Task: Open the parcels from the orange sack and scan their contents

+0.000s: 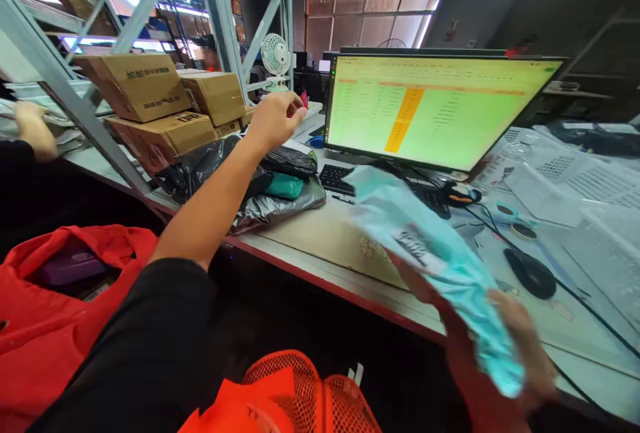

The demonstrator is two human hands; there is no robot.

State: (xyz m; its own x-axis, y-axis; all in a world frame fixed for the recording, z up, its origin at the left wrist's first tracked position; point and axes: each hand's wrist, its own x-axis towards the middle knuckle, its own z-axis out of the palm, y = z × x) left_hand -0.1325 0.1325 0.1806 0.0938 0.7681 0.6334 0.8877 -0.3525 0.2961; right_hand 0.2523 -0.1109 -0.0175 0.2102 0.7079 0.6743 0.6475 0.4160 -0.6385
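My right hand (523, 343) grips the lower end of a light-blue plastic mailer bag (450, 269), blurred by motion and held tilted over the front of the desk. A white label with dark print shows on the bag. My left hand (277, 117) hangs in the air above a pile of black and grey plastic mailer bags (280, 209), with its fingers curled in. Whatever those fingers hold, if anything, does not show. Among the piled bags lies a teal packet (284, 186).
Behind the keyboard (336, 178) stands a lit monitor (440, 106). Cardboard boxes (145, 86) are stacked at the left beside a metal rack post. A black mouse (530, 273) and white plastic baskets (590, 186) sit at the right. Another person's hand (35, 129) is at far left.
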